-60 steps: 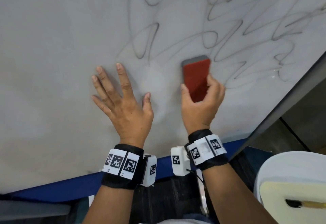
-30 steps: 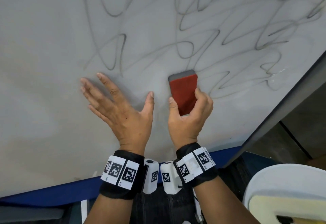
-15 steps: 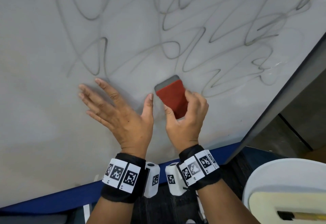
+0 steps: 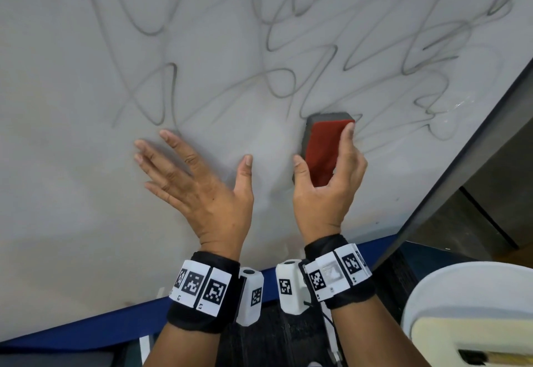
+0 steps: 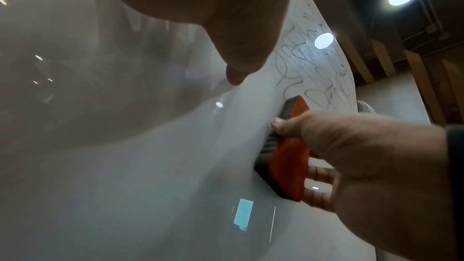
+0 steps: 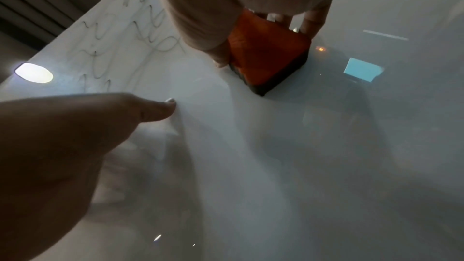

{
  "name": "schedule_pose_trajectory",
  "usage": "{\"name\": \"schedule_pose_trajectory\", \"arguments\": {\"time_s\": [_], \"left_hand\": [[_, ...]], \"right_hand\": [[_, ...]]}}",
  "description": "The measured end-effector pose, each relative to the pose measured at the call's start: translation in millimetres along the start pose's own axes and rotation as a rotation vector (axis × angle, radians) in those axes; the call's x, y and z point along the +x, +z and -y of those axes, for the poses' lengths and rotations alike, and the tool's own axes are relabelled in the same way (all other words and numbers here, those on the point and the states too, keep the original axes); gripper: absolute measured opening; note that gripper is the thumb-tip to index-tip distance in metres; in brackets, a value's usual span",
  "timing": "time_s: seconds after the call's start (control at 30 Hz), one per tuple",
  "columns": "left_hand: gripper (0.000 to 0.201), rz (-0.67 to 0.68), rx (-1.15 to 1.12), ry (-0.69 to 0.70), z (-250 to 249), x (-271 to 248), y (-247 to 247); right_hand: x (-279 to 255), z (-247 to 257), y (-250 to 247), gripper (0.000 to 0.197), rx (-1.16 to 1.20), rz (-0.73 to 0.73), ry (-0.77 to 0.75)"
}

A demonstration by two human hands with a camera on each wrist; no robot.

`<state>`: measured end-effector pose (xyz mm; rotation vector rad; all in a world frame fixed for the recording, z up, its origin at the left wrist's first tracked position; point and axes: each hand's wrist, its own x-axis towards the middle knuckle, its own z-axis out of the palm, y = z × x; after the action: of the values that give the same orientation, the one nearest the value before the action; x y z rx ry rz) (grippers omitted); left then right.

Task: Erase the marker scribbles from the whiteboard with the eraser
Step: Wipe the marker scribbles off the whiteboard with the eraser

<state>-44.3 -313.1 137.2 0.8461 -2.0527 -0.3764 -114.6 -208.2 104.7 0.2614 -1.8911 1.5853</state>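
The whiteboard (image 4: 72, 193) fills the head view, with grey marker scribbles (image 4: 288, 83) looping across its upper half and right side. My right hand (image 4: 323, 190) grips a red eraser (image 4: 324, 153) with a dark grey felt base, thumb on its left edge and fingers on its right, felt pressed flat on the board at the lower edge of the scribbles. The eraser (image 5: 288, 158) shows side-on in the left wrist view, and as an orange block (image 6: 266, 53) in the right wrist view. My left hand (image 4: 196, 182) lies flat on the board left of the eraser, fingers spread.
The board's dark frame (image 4: 461, 147) runs diagonally down the right side, with a blue edge (image 4: 86, 326) along the bottom. A white chair (image 4: 461, 303) stands at the lower right. The board's lower left area is wiped, with faint smears.
The eraser slid down and left toward my left thumb, then back up and right to the scribbles' lower edge. My left hand stayed flat on the board. The view shifted.
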Motion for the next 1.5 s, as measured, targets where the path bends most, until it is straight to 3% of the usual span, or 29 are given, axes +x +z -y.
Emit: {"name": "schedule_pose_trajectory", "arguments": {"time_s": [0.17, 0.23, 0.37, 0.43, 0.53, 0.63, 0.73, 0.83, 1.0, 1.1, 1.3, 1.37, 1.5], "left_hand": [[0.11, 0.003, 0.01, 0.019, 2, 0, 1], [0.109, 0.008, 0.023, 0.04, 7, -1, 1], [0.107, 0.027, 0.078, 0.071, 17, -1, -2], [0.107, 0.026, 0.108, 0.096, 21, -1, -3], [0.107, 0.013, 0.142, 0.156, 32, -1, -7], [0.108, -0.001, 0.175, 0.194, 45, 1, -15], [0.112, -0.007, 0.157, 0.172, 55, 11, -25], [0.116, -0.01, 0.157, 0.149, 65, 22, -36], [0.114, -0.027, 0.199, 0.18, 78, 28, -40], [0.107, -0.039, 0.241, 0.243, 89, 30, -45], [0.11, -0.045, 0.22, 0.225, 109, 39, -56], [0.112, -0.04, 0.199, 0.206, 115, 42, -59], [0.103, -0.046, 0.144, 0.209, 119, 44, -63]], "right_hand": [[-25, 10, 13, 0.079, -0.105, 0.191, -0.262], [-11, 3, 9, 0.076, -0.117, 0.106, -0.269], [5, 9, 11, 0.077, -0.009, -0.087, -0.119], [-8, 25, 22, 0.076, 0.005, -0.027, -0.131], [-31, 37, 35, 0.074, -0.05, 0.13, -0.304], [-26, 34, 36, 0.071, -0.069, 0.113, -0.377], [-23, 33, 40, 0.072, 0.01, -0.034, -0.289], [-33, 44, 54, 0.074, 0.065, -0.081, -0.182], [-64, 69, 70, 0.071, 0.005, 0.085, -0.336], [-58, 66, 68, 0.067, -0.025, 0.104, -0.419], [-52, 69, 72, 0.074, 0.02, -0.068, -0.244], [-63, 81, 79, 0.073, 0.011, -0.012, -0.258], [-85, 91, 82, 0.071, -0.111, 0.209, -0.469]]}}
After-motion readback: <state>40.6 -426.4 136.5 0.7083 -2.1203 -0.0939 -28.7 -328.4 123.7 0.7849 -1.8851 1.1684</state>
